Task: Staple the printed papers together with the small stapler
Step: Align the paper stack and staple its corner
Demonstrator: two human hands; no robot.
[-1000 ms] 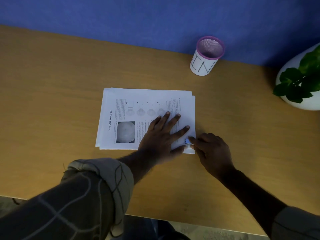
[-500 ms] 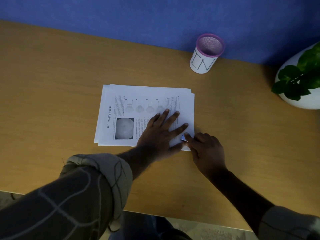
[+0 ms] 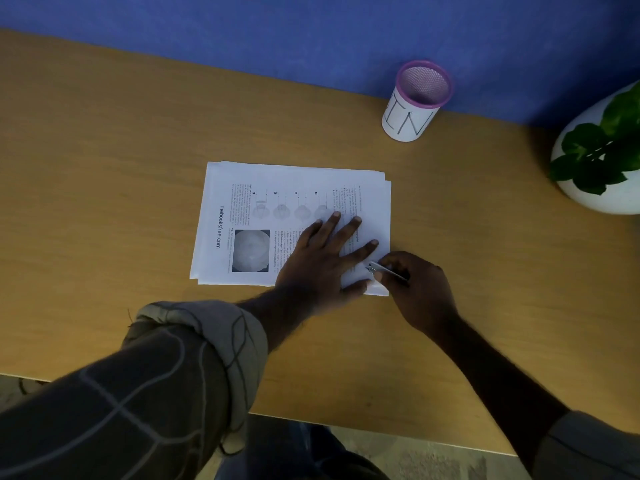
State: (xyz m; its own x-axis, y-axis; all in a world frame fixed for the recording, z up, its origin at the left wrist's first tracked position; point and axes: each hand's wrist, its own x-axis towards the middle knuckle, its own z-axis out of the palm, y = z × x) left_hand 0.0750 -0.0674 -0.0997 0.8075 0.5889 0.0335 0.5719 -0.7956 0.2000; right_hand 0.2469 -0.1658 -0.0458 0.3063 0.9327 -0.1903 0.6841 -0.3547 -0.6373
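1. Hands first: the left hand (image 3: pixel 323 259) lies flat and spread on the printed papers (image 3: pixel 277 216), fingers splayed toward the far right, grasping nothing, only pressing down. The right hand (image 3: pixel 417 289) is curled around the small stapler (image 3: pixel 384 270), whose metal nose pokes out over the near right corner of the stack.
2. Stapler placement: the nose sits just beside the left index fingertip. Judging by this, the step in hand is seating the corner in the stapler's mouth; whether all the sheets are inside cannot be told from here.
3. Doing it well: the sheets are slightly fanned at the far and right edges, so the flat palm should keep its weight on until the staple is driven, and the corner should go fully in.
4. Risk: the left index finger is close to the nose; it would be safer drawn back a little before the squeeze.
5. Surroundings: the stack rests mid-way across the wooden desk (image 3: pixel 104 168). A mesh pen cup (image 3: pixel 414 105) stands far right and a potted plant (image 3: pixel 602 157) at the right edge, both well apart.
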